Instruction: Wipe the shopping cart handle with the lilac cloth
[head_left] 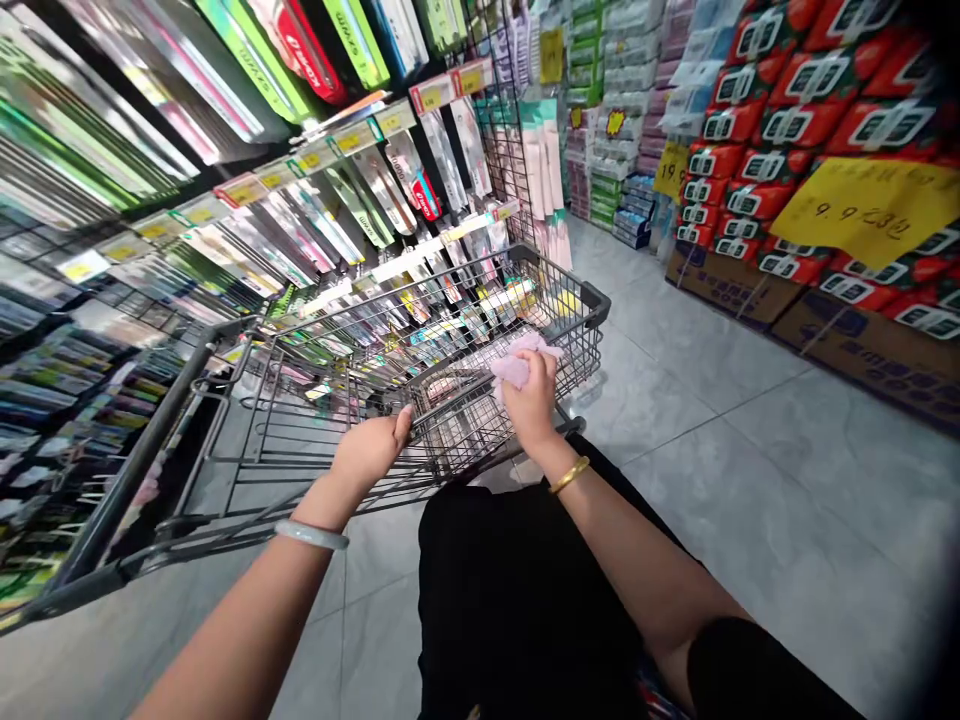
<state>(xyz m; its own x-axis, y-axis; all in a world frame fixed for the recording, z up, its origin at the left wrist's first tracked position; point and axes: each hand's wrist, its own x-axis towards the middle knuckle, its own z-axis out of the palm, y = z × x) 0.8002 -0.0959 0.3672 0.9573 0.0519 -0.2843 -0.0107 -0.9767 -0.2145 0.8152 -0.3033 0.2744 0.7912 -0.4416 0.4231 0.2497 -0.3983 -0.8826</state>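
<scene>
A grey wire shopping cart (pixel 247 440) stands right in front of me, its handle to the left and its far end to the right. My left hand (pixel 373 447) is closed around the cart's near top rail, thumb on top. Bunched in my right hand (pixel 531 400) is a pale pink cloth (pixel 517 362), held over the same rail farther to the right. The fingers press the cloth against or just above the wire; the exact contact is hidden by the hand.
Beyond the cart, a rack of packaged toothbrushes (pixel 367 200) with price tags runs along the left. Red packs (pixel 810 90) are stacked on brown cartons (pixel 862 355) at the right, under a yellow price sign (pixel 862 210). Grey floor tiles (pixel 712 450) lie between.
</scene>
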